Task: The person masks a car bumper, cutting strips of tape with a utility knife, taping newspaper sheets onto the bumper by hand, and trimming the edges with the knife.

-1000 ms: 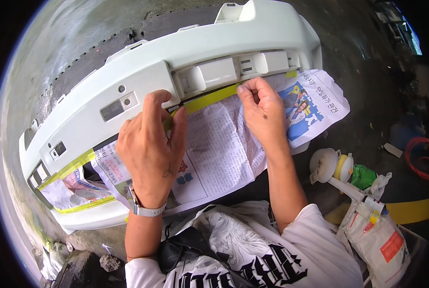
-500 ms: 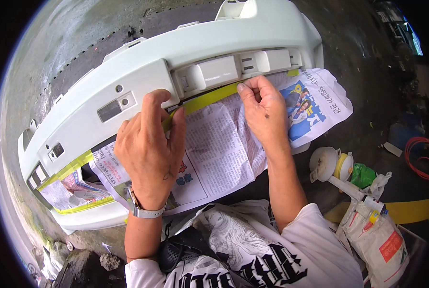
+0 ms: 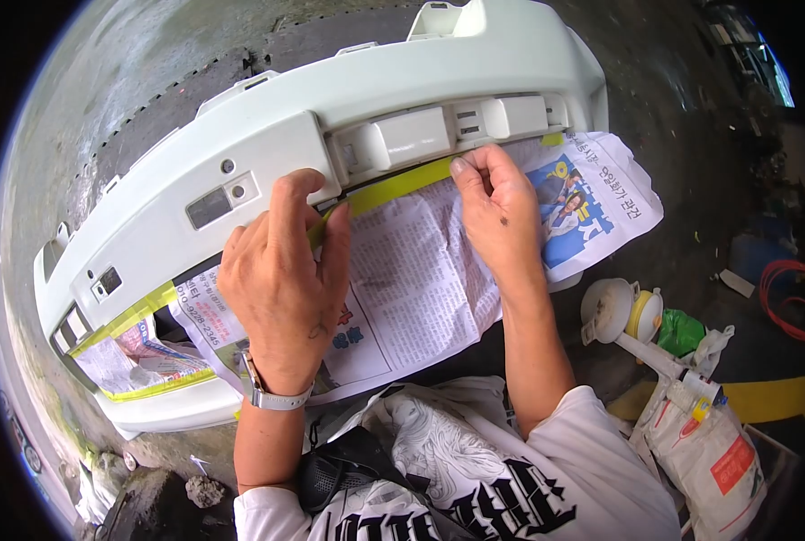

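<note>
Between my hands a strip of yellow-green tape point(image 3: 402, 186) runs along the upper edge of a printed paper sheet point(image 3: 411, 279), beside the recesses of a large white molded panel point(image 3: 276, 126). My left hand point(image 3: 285, 270), with a watch at the wrist, is closed on the tape's left end, its index finger bent above the thumb. The thumb and bent fingers of my right hand point(image 3: 500, 203) pinch the tape's right end. More paper point(image 3: 150, 352), edged with similar tape, covers an opening at the panel's left.
At the right are a white holder point(image 3: 606, 309) with a yellow tape roll point(image 3: 644, 316), a green bag point(image 3: 681, 332), a white sack point(image 3: 713, 460) and a red cable point(image 3: 786, 298). A rough stone point(image 3: 206, 491) lies at the lower left.
My right hand has shifted very slightly right along the tape. My left hand keeps nearly the same place and its grip.
</note>
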`<state>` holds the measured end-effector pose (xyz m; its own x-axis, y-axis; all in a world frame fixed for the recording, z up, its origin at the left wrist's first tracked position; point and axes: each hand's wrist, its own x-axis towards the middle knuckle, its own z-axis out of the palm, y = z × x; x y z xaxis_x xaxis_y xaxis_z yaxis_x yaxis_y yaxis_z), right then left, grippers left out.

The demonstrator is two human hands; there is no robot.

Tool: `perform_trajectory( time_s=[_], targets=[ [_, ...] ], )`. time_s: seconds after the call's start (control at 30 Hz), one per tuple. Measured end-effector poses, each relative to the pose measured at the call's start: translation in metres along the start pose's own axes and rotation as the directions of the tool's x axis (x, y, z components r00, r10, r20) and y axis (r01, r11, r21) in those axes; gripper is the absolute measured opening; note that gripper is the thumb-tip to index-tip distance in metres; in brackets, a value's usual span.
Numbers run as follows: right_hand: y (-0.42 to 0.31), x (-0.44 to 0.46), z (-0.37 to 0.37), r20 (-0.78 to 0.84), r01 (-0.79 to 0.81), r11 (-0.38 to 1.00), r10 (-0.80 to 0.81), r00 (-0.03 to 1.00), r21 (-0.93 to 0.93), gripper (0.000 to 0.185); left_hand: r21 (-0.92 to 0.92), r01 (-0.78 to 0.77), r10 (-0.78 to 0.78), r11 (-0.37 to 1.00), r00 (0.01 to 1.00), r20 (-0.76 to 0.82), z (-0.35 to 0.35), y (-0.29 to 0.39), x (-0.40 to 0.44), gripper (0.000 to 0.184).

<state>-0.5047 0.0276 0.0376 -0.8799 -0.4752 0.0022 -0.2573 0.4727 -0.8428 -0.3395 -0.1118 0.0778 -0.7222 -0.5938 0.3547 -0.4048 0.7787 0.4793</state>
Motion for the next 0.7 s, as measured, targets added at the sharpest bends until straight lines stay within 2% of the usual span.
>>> perform_trajectory(
  time_s=[0.43, 0.5, 0.7],
  targets=[
    [0.0018, -0.0016, 0.0009, -0.010, 0.010, 1.000, -0.010, 1.000, 0.014, 0.015, -0.041, 0.028, -0.028, 0.999, 1.000, 0.001, -0.0008, -0.0004, -0.0002, 0.033],
    [0.0004, -0.0023, 0.0008, -0.008, 0.007, 0.998, -0.006, 1.000, 0.069, 0.015, -0.047, 0.033, -0.033, 0.998, 0.999, 0.002, -0.0005, -0.0011, -0.0004, 0.033],
    [0.0036, -0.0016, 0.0054, -0.061, 0.062, 0.998, -0.061, 0.996, 0.022, 0.014, -0.042, 0.041, -0.041, 0.998, 0.999, 0.000, -0.0007, 0.0004, -0.0001, 0.032]
  ],
)
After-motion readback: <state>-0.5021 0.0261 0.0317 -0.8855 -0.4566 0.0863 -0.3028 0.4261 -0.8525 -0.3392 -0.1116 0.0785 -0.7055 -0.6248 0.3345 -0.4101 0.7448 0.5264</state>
